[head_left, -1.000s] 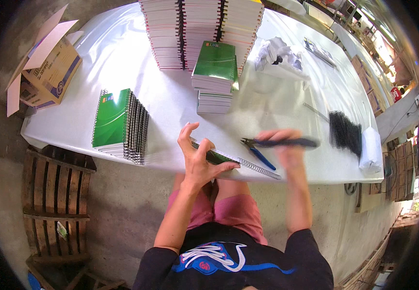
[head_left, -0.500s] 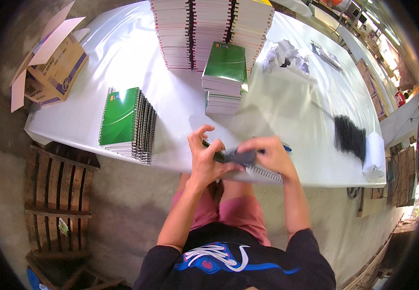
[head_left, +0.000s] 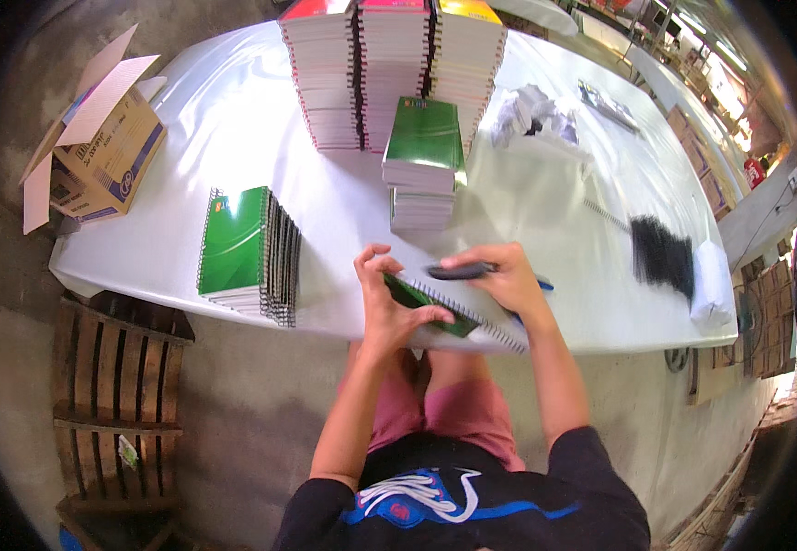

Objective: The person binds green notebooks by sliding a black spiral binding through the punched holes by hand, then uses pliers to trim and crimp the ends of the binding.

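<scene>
My left hand [head_left: 387, 308] grips a green-covered notebook [head_left: 408, 291] at the table's near edge, its thumb across the cover and the fingers curled over the far end. A metal spiral coil [head_left: 472, 315] runs along the notebook's upper edge and sticks out past its right end. Closed around a dark, slim hand tool [head_left: 461, 272], my right hand [head_left: 506, 278] hovers just above the coil. The tool's exact kind cannot be made out. A blue item [head_left: 545, 285] lies beside my right wrist, mostly hidden.
Green spiral notebooks [head_left: 233, 243] are stacked at left; more green books [head_left: 422, 138] stand ahead, before tall book stacks [head_left: 320, 87]. Black coils [head_left: 660, 257] and a white roll [head_left: 712, 285] lie at right. Crumpled plastic [head_left: 536, 119] sits farther back, an open carton [head_left: 109, 151] far left.
My right hand has lifted the dark tool slightly up from the notebook, baring the coil along its edge. My left hand keeps its grip. The view has shifted slightly.
</scene>
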`<state>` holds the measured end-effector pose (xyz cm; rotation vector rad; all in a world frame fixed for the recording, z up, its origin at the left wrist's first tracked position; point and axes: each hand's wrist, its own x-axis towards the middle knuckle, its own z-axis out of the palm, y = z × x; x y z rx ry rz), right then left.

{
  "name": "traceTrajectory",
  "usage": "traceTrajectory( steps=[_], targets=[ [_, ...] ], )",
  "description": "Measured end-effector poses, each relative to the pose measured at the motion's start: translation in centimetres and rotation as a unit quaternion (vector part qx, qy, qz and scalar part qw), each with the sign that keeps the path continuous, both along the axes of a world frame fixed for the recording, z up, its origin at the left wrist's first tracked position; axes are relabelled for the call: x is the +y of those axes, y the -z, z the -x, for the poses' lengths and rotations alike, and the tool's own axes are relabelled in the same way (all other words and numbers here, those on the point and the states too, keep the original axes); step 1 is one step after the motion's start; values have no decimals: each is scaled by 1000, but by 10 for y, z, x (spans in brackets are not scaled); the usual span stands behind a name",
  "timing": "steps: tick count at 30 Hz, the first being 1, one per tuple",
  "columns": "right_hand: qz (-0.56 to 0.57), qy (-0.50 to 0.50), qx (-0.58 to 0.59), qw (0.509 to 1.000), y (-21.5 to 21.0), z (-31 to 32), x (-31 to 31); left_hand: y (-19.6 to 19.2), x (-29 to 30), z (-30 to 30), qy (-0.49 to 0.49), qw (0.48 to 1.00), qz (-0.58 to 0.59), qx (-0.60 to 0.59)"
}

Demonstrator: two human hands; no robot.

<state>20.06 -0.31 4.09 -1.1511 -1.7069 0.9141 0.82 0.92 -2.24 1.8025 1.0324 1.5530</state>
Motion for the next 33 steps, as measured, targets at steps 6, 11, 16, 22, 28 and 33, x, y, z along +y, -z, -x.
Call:
traceTrajectory(
  steps=[6,11,16,22,28,33],
  targets=[
    [17,18,-65,998,5,11,12,9,8,0,47,993,83,-66],
    [54,-70,-47,995,-7,34,13,16,6,4,51,992,96,-61],
    [1,-65,-24,998,-10,36,12,8,4,5,27,997,64,-18],
    [-28,273,-148,950,2,-45,16,9,0,6,93,962,150,-209],
    [-22,339,-391,855,17,-81,-40,-24,-17,20,27,924,265,-274],
    [-17,277,-479,833,51,-24,-88,-43,-31,15,-69,976,122,-169]
  ],
)
